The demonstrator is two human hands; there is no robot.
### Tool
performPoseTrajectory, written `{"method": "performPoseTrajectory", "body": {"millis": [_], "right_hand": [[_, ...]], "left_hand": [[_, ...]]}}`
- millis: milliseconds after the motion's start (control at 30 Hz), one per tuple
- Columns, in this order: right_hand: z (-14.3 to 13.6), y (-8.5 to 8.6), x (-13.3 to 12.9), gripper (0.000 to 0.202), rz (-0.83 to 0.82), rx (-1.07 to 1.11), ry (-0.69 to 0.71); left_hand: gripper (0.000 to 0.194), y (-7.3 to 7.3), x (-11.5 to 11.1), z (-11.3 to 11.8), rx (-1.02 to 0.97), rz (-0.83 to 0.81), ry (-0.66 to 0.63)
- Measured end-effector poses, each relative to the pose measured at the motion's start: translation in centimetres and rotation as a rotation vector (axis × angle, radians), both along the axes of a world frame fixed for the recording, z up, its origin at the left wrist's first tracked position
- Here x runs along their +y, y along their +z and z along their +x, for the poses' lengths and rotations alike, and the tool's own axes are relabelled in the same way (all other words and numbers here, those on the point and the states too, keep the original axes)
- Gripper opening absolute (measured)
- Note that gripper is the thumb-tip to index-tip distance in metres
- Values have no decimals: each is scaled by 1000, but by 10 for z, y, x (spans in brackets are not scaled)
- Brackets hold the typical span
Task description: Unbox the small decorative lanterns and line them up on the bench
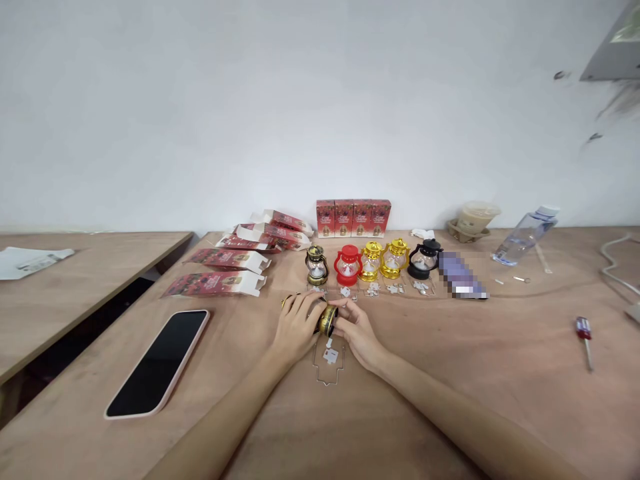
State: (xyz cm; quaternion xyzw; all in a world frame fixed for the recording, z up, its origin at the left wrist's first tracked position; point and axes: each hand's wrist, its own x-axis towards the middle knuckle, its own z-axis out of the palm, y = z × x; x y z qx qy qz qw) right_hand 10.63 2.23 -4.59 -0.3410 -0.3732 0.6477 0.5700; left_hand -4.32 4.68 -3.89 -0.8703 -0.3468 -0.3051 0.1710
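Note:
A small bronze-coloured lantern [327, 321] lies on its side between my hands, its base turned to the right. My left hand [299, 325] is wrapped over its body and hides most of it. The fingers of my right hand [357, 331] are closed at the lantern's base; whether they pinch a small part there is hidden. Just below, a bent wire frame [326, 383] and small white tags [331, 355] lie on the table. Beyond my hands stand a bronze lantern [317, 267], a red lantern [349, 265], two gold lanterns [371, 262] and a black lantern [425, 259].
Opened red boxes [215, 283] lie at the left, and upright red boxes [353, 219] stand by the wall. A phone [159, 363] rests at front left. To the right are a blurred-out purple object [461, 275], a drink cup [477, 217], a water bottle [525, 237] and a screwdriver [584, 337].

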Motion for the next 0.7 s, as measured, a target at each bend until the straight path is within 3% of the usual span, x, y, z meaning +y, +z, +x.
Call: {"method": "performPoseTrajectory", "body": {"millis": [167,400,567,700], "right_hand": [[0,0,0,23,-20,2,-31],[3,1,0,27,34,22,39],[1,-1,0,26,168,-104,-109],[6,0,-2,42,330,-236,-196]], "left_hand": [[31,0,-2,1,8,29,21],[32,-2,1,-2,-162,-136,0],[44,-3,2,-5,-283,-94,43],[54,-3,1,-6,-313,-111,32]]}}
